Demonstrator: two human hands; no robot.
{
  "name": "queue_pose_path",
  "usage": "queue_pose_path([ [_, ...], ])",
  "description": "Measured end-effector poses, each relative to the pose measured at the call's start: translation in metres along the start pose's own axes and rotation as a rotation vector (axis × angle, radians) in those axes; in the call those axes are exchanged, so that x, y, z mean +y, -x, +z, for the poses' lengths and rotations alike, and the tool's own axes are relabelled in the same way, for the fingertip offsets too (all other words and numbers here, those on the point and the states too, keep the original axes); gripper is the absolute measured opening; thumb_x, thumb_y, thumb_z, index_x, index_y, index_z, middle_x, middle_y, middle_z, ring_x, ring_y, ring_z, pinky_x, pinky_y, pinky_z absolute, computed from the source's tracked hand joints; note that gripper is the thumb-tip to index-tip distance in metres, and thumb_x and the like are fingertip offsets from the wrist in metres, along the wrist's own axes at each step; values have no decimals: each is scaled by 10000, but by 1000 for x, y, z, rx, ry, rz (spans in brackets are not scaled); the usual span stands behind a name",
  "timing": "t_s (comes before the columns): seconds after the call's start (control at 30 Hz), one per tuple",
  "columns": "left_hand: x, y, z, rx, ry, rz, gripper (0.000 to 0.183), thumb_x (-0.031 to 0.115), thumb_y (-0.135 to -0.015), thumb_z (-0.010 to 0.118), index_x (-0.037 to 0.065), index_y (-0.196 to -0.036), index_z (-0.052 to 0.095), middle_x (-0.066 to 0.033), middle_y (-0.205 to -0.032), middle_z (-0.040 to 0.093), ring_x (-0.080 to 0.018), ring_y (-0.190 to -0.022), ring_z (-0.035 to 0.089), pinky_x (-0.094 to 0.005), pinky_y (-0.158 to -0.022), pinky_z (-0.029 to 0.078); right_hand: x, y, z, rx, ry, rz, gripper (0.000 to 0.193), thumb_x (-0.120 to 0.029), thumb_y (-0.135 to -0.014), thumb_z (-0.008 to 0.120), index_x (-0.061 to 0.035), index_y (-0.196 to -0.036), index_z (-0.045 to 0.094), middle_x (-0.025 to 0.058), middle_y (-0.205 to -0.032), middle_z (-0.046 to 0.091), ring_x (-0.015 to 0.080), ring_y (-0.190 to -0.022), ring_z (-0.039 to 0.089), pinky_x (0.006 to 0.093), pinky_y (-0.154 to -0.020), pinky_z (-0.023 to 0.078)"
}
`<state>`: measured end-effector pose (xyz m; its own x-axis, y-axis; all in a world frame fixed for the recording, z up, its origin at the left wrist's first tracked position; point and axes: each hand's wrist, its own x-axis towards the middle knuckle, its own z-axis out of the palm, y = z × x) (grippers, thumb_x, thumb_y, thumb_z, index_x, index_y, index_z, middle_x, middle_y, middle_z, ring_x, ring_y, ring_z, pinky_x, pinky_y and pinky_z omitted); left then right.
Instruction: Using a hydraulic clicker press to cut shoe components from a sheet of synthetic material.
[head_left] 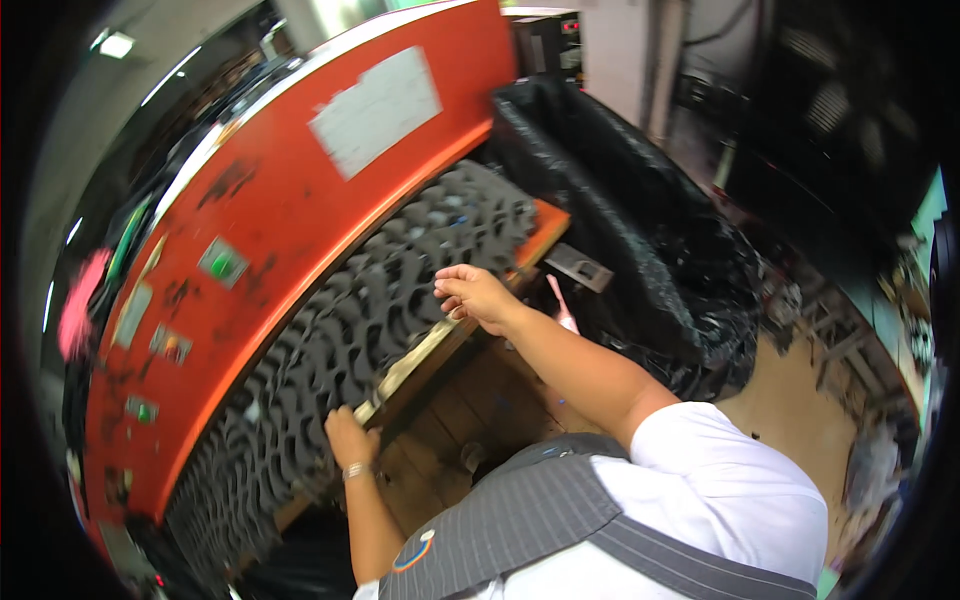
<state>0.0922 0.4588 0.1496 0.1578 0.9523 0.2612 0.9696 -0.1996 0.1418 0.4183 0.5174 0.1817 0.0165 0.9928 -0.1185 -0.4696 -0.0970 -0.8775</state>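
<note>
A long dark grey sheet full of wavy cut-outs [300, 345] lies on the bed at the foot of a red machine [270, 185]. At its near edge, my left hand [350, 440] has its fingers over the sheet and its thumb on the near side, closed on the edge. My right hand [475, 298] is farther off to the right, over the near edge of the sheet. Its fingers are slightly bent and apart, with nothing visible in them. Between the hands runs a pale worn strip [415, 358] along the bed's front.
A large container lined with black plastic [610, 220] stands at the right, beside the orange end of the bed [545, 232]. A metal plate [578, 267] sits near that end. Green buttons [222, 262] are on the red panel. Brown floor [450, 415] shows below.
</note>
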Motion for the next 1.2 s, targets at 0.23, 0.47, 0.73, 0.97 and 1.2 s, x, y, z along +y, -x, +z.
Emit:
queue_pose_path([
  [0.23,2,19,4,-5,13,-158,396,51,-590,775,8,-868,495,-174,-947,494,-368,-942,480,-424,-844,420,-32,-18,63,-147,463,-143,253,-199,-853,651,-33,-1041,621,18,-835,639,91,-666,581,247,-601,478],
  [0.47,-2,22,-12,-108,151,-97,458,51,-614,731,-4,-1009,506,-180,-954,467,-370,-934,472,-435,-832,415,-13,-135,112,-92,1090,-449,401,-319,-854,626,-23,-1122,587,148,-998,635,272,-952,596,355,-818,475],
  [0.73,-49,-49,-106,-994,743,53,540,227,-855,662,32,-1322,473,-218,-1199,577,-344,-1048,602,-349,-911,478,39,-253,137,152,1844,-337,481,-489,-874,543,-67,-1104,578,173,-1060,598,360,-976,563,441,-850,458],
  [0.97,-32,-186,-120,-508,1531,37,410,254,-880,631,-28,-1171,567,-106,-983,650,-190,-882,639,-321,-805,511,23,-282,63,37,708,-335,422,-350,-933,518,11,-1145,566,113,-932,651,229,-877,618,336,-776,479],
  [1.2,8,-271,-41,-252,1861,-420,458,244,-934,574,9,-1300,430,-108,-1125,568,-177,-982,581,-310,-861,475,-27,-167,108,-277,343,-200,577,-92,-751,763,-38,-1245,470,48,-975,599,106,-855,582,252,-764,490],
])
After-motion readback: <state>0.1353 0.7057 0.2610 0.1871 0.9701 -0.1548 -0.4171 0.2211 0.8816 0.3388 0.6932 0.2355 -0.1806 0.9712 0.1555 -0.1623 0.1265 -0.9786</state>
